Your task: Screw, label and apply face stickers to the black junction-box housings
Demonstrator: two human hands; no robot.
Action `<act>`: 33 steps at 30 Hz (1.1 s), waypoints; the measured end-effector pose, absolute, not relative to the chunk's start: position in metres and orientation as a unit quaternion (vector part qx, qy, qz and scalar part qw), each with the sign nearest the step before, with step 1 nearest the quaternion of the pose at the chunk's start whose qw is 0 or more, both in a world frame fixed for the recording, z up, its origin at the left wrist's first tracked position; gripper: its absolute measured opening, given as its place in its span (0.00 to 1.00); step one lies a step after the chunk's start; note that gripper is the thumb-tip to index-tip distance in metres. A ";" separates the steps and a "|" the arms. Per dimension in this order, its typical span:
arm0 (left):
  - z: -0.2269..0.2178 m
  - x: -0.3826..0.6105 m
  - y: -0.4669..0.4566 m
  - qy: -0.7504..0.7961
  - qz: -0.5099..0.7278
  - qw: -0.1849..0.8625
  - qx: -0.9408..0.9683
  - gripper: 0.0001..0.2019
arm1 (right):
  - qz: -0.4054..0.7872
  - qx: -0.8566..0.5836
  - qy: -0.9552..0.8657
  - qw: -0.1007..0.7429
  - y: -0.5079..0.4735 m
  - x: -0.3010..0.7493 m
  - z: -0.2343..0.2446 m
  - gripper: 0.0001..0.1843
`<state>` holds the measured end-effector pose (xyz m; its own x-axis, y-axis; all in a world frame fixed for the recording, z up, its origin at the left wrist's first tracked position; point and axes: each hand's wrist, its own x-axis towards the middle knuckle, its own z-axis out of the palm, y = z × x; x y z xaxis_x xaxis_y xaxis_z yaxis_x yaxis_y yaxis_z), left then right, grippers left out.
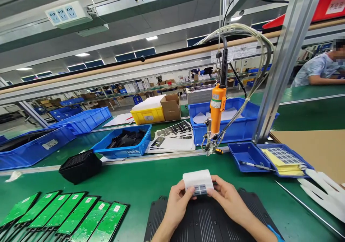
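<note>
Between my two hands is a white sheet of labels, curled over at the top, with small dark grey labels along its lower part. My left hand grips its left side, thumb on the front near the labels. On the right side, my right hand pinches it with the thumb in front and fingers behind. Below my hands lies a black ribbed metal housing with screws in its top, partly covered by my forearms.
Green circuit boards with wires lie in a row at left. An orange electric screwdriver hangs ahead. Blue trays, a metal rod and white gloves are at right. A blue bin holds black parts. A person sits far right.
</note>
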<state>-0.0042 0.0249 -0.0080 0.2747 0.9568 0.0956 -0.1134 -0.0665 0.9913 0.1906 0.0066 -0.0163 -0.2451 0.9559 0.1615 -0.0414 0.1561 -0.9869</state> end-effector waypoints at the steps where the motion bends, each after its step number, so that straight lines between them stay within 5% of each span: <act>1: -0.009 -0.005 0.025 0.372 0.489 0.562 0.554 0.23 | 0.523 -0.389 -0.592 0.475 0.007 0.190 -0.017 0.18; 5: -0.011 -0.008 0.023 0.355 0.537 0.526 0.555 0.42 | 0.512 -0.399 -0.602 0.465 0.008 0.190 -0.018 0.17; 12: -0.009 -0.010 0.023 0.405 0.453 0.363 0.706 0.08 | 0.294 -0.480 -0.669 0.485 0.009 0.196 -0.022 0.20; 16: -0.004 -0.007 0.021 0.399 0.430 0.333 0.738 0.06 | 0.154 -0.441 -0.756 0.459 0.007 0.198 -0.019 0.01; 27: -0.005 -0.007 0.022 0.427 0.437 0.320 0.724 0.07 | 0.110 -0.462 -0.767 0.431 0.010 0.199 -0.016 0.13; 33: -0.007 -0.006 0.023 0.449 0.435 0.324 0.710 0.08 | 0.064 -0.456 -0.775 0.432 0.010 0.202 -0.013 0.05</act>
